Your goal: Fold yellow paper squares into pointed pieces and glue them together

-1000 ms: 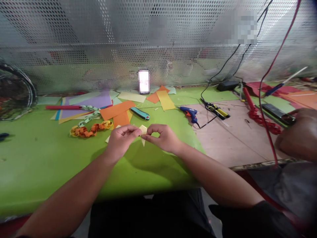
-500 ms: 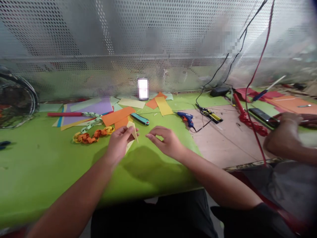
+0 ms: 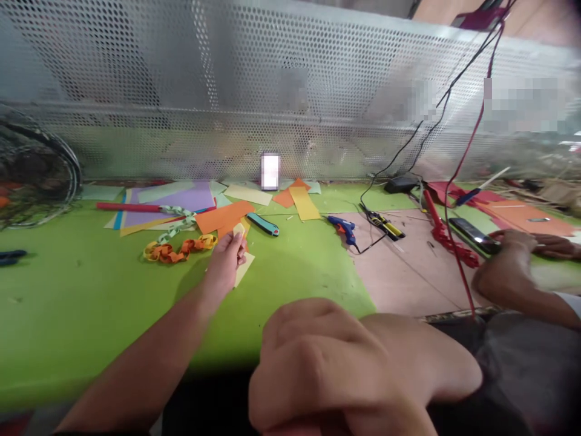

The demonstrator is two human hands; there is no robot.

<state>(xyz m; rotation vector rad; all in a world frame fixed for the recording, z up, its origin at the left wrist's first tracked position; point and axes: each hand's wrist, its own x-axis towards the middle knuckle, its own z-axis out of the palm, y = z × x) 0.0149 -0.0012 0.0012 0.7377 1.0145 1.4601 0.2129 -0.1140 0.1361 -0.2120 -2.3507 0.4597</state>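
Pinching a pale yellow paper strip (image 3: 242, 269) between thumb and fingers, the left hand (image 3: 226, 259) stands just left of the middle of the green bench mat (image 3: 86, 303), with the strip's tip showing above the fingers and its tail angling out below them. The right hand (image 3: 333, 369) is well apart from it, large and close to the camera over the near edge of the bench. It is curled with the knuckles uppermost, and I cannot tell whether anything is inside it.

Just beyond the left hand lies an orange paper sheet (image 3: 224, 217), with a teal utility knife (image 3: 262, 224) to its right. To the hand's left is a paper chain (image 3: 177, 249), its orange and yellow links running into pale green ones. Along the back edge of the bench are a lilac paper sheet (image 3: 167, 198), a red rod (image 3: 127, 207), a yellow paper strip (image 3: 304, 203) and an upright, blurred bright screen (image 3: 270, 171), all before a perforated metal panel (image 3: 272, 79).

Farther right, a blue hot glue gun (image 3: 344, 230) sits at the edge of a pink cutting mat (image 3: 408, 272) — and a co-worker's hand (image 3: 511, 241) rests just beside a dark phone (image 3: 474, 235).
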